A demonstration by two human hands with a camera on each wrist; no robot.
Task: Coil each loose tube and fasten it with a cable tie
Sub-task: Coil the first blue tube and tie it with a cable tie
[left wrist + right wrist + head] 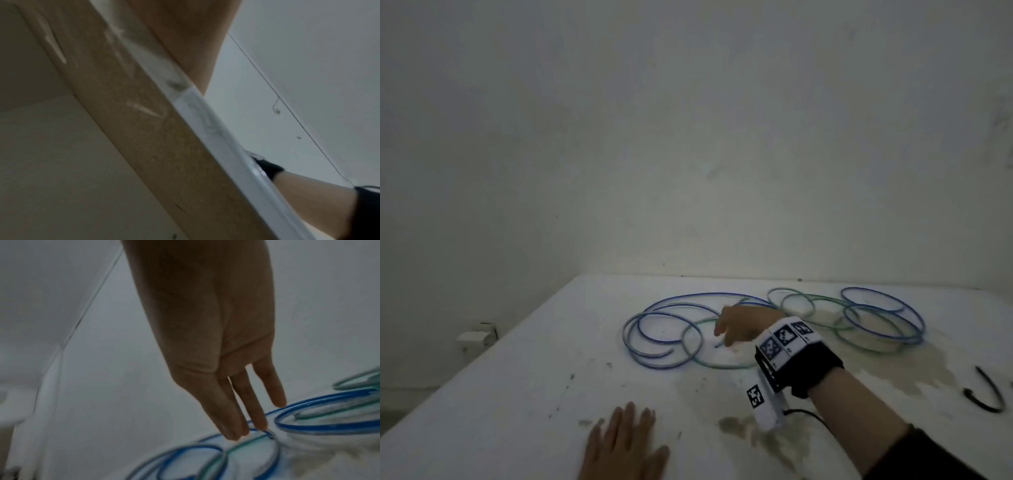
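Loose blue tube (709, 294) and green tube (722, 366) sprawl in overlapping loops across the far half of the white table (517, 394). More blue loops (914, 325) lie to the right. My right hand (736, 322) reaches down into the left loops, fingers straight. In the right wrist view its fingertips (255, 418) touch the table beside a blue tube end (269, 434), gripping nothing. My left hand (626, 442) lies flat on the table near the front edge. Black cable ties (986, 394) lie at the far right.
Brownish stains (756, 431) mark the table surface. A plain wall stands right behind the table. The table's left edge drops off to a floor with a small white fixture (476, 337). The left wrist view shows only the table's edge (216, 129) and underside.
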